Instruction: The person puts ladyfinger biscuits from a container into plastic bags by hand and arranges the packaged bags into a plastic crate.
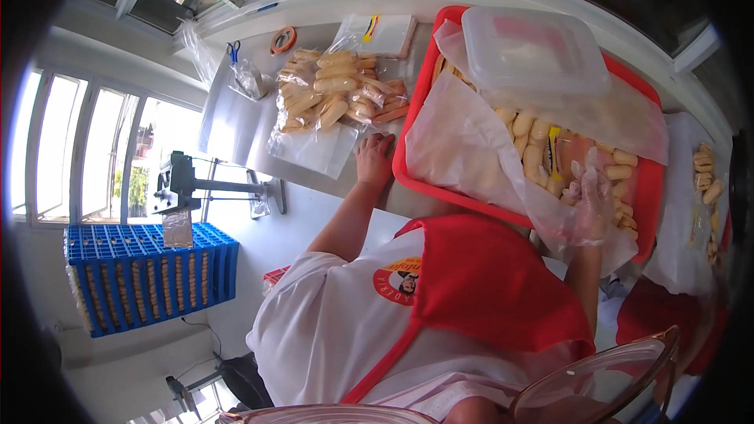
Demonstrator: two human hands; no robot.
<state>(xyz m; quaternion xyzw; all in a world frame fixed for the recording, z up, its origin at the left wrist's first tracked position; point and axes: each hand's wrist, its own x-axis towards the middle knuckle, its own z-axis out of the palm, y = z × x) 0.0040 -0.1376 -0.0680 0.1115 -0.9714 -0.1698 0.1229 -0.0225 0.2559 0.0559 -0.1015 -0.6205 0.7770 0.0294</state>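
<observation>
My right hand, in a clear plastic glove, reaches into a red plastic tray. Its fingers are apart over the finger-shaped biscuits, and I make out nothing held in them. A yellow label lies among the biscuits. White paper sheets partly cover the tray's contents. My bare left hand rests on the table beside the tray's left side, fingers slightly bent and holding nothing visible. Just beyond it lie clear bags of biscuits.
A translucent plastic container sits over the tray's far side. Blue-handled scissors, a tape roll and a stack of clear bags lie at the back. Blue crates stand left; more biscuits lie right, near another person's red garment.
</observation>
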